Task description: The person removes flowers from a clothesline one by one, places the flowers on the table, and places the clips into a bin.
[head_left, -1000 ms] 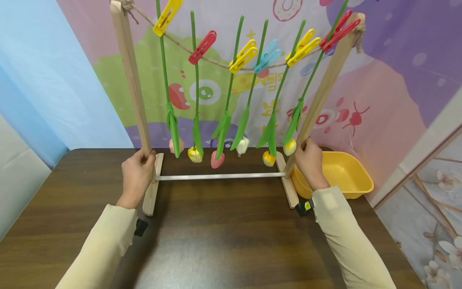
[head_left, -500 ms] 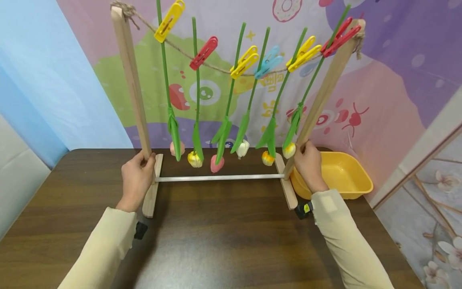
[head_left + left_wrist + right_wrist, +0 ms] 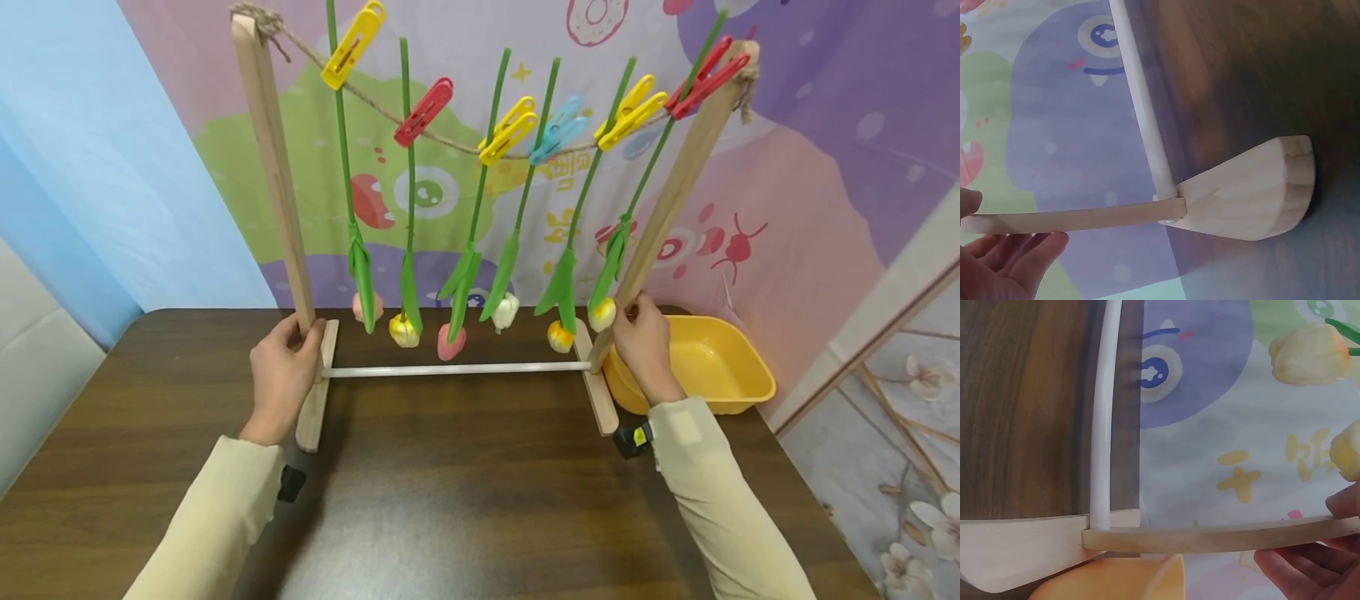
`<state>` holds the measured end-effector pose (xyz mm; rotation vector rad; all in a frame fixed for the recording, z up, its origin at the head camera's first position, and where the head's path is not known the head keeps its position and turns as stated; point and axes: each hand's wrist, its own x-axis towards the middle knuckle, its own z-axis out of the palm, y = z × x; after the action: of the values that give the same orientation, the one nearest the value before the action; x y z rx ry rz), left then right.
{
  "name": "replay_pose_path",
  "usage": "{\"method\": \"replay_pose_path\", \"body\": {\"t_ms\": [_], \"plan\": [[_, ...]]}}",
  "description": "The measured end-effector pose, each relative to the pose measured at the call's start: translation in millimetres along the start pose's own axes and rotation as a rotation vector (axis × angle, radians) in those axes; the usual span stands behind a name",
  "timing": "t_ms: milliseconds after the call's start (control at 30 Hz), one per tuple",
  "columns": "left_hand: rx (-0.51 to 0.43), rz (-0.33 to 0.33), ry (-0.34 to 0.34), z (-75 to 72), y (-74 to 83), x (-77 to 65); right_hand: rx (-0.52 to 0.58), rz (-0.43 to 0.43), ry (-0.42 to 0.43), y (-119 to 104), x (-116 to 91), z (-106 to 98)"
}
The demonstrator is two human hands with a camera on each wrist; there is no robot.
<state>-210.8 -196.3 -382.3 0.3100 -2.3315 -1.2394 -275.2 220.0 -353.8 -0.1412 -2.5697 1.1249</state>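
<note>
A wooden rack stands on the table, its left post (image 3: 272, 158) and right post (image 3: 678, 183) joined low down by a white rod (image 3: 457, 369). My left hand (image 3: 283, 371) grips the left post near its foot; in the left wrist view thumb and fingers lie on either side of it. My right hand (image 3: 643, 346) holds the right post the same way. Between the post tops sags a twine line (image 3: 453, 142). Several artificial tulips hang head down from it, a pink one (image 3: 452, 342) among them, clipped by clothespins such as the blue one (image 3: 558, 131).
A yellow plastic basin (image 3: 720, 358) stands behind my right hand at the table's right side. The brown wooden table (image 3: 480, 500) stretches toward me. Behind the rack hangs a printed cartoon cloth (image 3: 810, 108).
The rack's upper part, with its line and flowers, shifted slightly lower in view between the first two frames. Since then the flowers sway a little. Both hands keep their hold on the posts.
</note>
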Motion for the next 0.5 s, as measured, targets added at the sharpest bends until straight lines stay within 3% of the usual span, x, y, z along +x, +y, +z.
{"method": "replay_pose_path", "body": {"t_ms": [167, 500], "plan": [[-0.024, -0.007, 0.000, -4.6, -0.4, -7.6, 0.052, 0.018, 0.018, 0, -6, -6], [-0.023, 0.041, 0.092, -17.4, 8.5, -20.9, 0.043, -0.004, 0.090, -7, -21, -28]]}}
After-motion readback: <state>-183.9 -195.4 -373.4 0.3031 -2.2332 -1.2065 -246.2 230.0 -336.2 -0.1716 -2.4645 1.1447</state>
